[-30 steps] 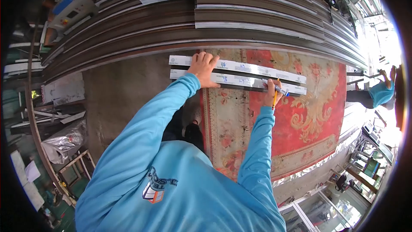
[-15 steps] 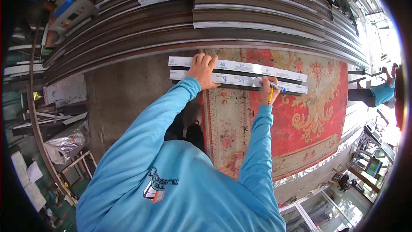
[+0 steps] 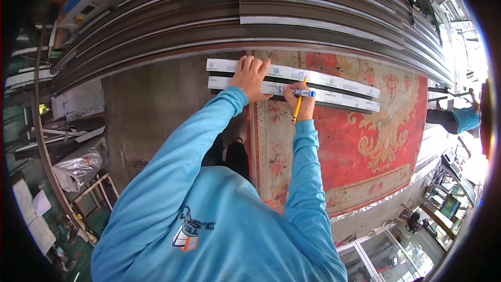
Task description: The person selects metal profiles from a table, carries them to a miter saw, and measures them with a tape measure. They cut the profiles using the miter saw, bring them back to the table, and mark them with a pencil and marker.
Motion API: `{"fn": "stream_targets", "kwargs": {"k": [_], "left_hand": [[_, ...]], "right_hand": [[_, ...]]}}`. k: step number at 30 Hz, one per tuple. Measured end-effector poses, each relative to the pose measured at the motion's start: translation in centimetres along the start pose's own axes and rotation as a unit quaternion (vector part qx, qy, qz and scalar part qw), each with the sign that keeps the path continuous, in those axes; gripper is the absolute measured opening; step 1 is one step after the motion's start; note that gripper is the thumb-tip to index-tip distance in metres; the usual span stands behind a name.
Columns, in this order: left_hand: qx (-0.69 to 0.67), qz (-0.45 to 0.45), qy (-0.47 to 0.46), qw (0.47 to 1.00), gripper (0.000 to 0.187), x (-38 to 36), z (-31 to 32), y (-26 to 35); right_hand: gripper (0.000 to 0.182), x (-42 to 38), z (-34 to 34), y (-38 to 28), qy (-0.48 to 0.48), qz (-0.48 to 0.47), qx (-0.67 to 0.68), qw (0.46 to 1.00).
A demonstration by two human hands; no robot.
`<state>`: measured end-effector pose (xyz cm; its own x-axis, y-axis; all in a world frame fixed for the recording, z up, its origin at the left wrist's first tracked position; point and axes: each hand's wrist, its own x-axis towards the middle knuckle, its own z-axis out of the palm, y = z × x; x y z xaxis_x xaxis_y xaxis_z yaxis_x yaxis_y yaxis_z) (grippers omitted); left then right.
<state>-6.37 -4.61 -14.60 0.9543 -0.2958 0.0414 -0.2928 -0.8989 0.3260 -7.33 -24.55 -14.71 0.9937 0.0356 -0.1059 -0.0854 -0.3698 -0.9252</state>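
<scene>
Two long metal profiles with white printed protective film lie side by side, the far profile [image 3: 339, 82] and the near profile [image 3: 349, 99]. Blue handwritten marks show on their film. My left hand [image 3: 250, 79] spans both near their left end, fingers bent over the far one and thumb by the near one. In my right hand [image 3: 301, 106] is a blue-ended marker [image 3: 302, 93], held over the near profile beside the writing. A yellow pencil [image 3: 297, 110] is also tucked between those fingers. The marker's tip is hidden by the hand.
Long brown profiles [image 3: 172, 39] are stacked beyond my hands. A red patterned carpet [image 3: 339, 146] lies under the work, with bare floor [image 3: 151, 104] to the left. Foil-wrapped material [image 3: 81, 164] sits at far left. Another person [image 3: 464, 118] stands at far right.
My right hand has moved left along the near profile, toward my left hand, with the marker and pencil still in it. My left hand keeps its place on the profiles.
</scene>
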Motion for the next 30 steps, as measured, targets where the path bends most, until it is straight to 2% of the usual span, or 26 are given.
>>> {"fn": "stream_targets", "kwargs": {"k": [3,6,8,9,12,13,17,19,23,25,30], "left_hand": [[-0.001,0.002,-0.008,1.000,0.102,0.0,-0.1,-0.1],[0.007,-0.002,-0.011,1.000,0.102,0.0,-0.3,0.1],[0.010,-0.004,-0.019,1.000,0.100,0.1,-0.4,0.1],[0.011,-0.005,-0.018,1.000,0.100,0.0,-0.4,0.1],[0.013,-0.007,-0.021,1.000,0.100,0.0,-0.1,0.0],[0.014,-0.008,-0.021,1.000,0.101,0.0,0.0,0.0],[0.018,-0.007,-0.017,1.000,0.101,-0.1,0.0,0.0],[0.023,-0.008,-0.021,0.999,0.101,-0.1,0.0,0.0],[0.013,-0.014,-0.031,0.999,0.103,0.0,-0.1,0.0],[0.012,-0.011,-0.028,0.999,0.102,0.0,-0.1,0.0],[0.023,-0.012,-0.024,0.999,0.103,0.1,0.0,0.0]], "right_hand": [[0.021,-0.1,0.1,-0.5,0.002,-0.014,-0.021,1.000],[0.020,-0.3,0.0,-1.6,-0.001,0.016,-0.023,1.000],[0.020,-0.2,-0.2,-2.1,0.028,0.056,0.045,0.997],[0.019,0.2,-0.2,-0.5,0.044,-0.007,-0.018,0.999],[0.018,0.0,0.1,0.2,0.031,-0.001,0.022,0.999],[0.021,0.2,0.2,0.3,0.041,-0.020,-0.004,0.999],[0.021,0.1,0.5,0.2,0.043,-0.016,-0.019,0.999],[0.021,0.2,0.2,1.1,0.013,-0.022,-0.061,0.998],[0.020,0.2,0.0,0.2,0.042,-0.036,-0.003,0.998],[0.019,0.6,0.1,1.6,0.055,-0.002,0.039,0.998],[0.018,0.2,0.6,0.3,0.038,-0.015,-0.010,0.999]]}}
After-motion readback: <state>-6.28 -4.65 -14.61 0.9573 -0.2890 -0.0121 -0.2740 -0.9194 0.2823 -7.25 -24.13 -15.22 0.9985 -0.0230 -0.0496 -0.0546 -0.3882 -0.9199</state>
